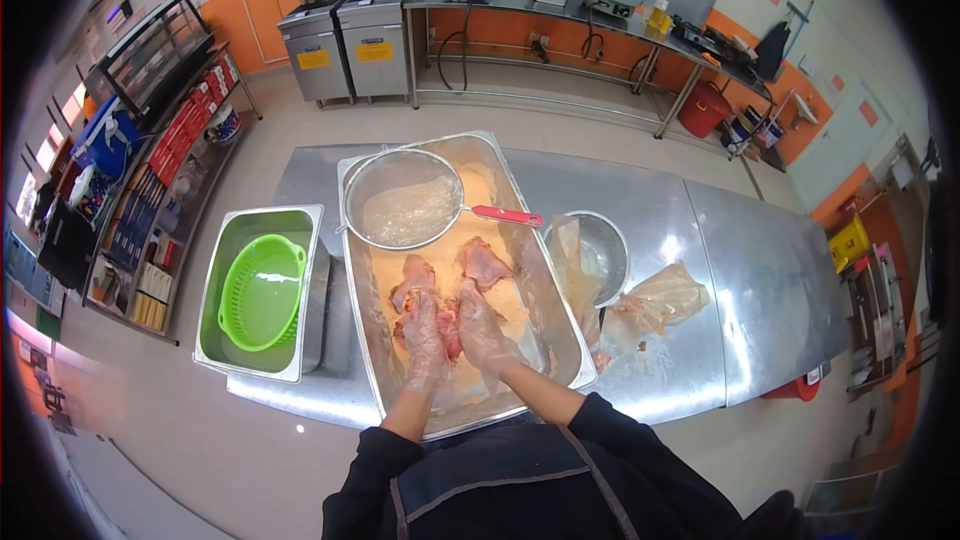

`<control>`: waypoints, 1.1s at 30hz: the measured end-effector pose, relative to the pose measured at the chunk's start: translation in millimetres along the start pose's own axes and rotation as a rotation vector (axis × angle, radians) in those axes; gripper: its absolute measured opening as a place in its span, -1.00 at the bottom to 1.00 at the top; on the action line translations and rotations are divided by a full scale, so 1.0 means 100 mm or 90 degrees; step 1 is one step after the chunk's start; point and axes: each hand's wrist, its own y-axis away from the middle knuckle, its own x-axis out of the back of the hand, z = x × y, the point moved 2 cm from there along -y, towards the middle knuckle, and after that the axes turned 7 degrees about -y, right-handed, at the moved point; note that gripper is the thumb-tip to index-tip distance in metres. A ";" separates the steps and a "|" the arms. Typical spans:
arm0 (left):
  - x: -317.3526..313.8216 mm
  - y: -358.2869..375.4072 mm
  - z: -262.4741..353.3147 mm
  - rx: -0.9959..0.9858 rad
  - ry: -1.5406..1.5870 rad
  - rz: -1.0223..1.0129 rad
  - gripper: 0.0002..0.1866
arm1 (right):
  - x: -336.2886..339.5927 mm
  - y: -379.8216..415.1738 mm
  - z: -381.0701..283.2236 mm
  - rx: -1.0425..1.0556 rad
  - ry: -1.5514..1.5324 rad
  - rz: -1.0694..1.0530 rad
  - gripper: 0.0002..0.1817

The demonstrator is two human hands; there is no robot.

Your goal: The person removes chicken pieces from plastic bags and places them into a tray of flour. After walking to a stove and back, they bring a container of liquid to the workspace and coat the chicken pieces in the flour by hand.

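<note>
Both my hands wear clear plastic gloves and are low in a deep metal tray [368, 340] of pale orange flour [392, 318]. My left hand [426, 332] closes on a piece of raw chicken [412, 276], which shows past its fingers and beside it. Just to the right, my right hand [482, 333] grips raw chicken [448, 336] between the two hands; its fingertips are partly hidden. Beyond those fingertips lies another chicken piece [483, 263], dusted with flour. A round mesh strainer [402, 198] with a red handle [507, 215] rests across the tray's far end, with flour in it.
To the left, a green basket [237, 290] sits inside a metal pan [212, 340]. A metal bowl [607, 250] and crumpled plastic bags [660, 300] lie right of the tray on the steel table [670, 200]. Fryers [375, 50] and a counter [560, 15] line the far wall.
</note>
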 end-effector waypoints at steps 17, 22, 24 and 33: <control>0.08 -0.64 0.16 0.164 -0.215 -0.136 -0.55 | 2.36 0.59 -0.46 -0.026 -0.010 0.128 -0.76; 0.04 -0.60 -0.04 0.170 -0.290 -0.191 -0.62 | 2.42 0.30 -0.45 0.165 0.287 0.140 -0.73; -0.04 -0.55 -0.08 0.100 -0.367 -0.267 -0.60 | 2.35 0.13 -0.33 0.251 0.362 0.054 -0.76; -0.58 0.15 0.05 0.014 -0.400 -0.318 -0.54 | 2.51 0.48 -0.24 0.113 0.375 0.137 -0.87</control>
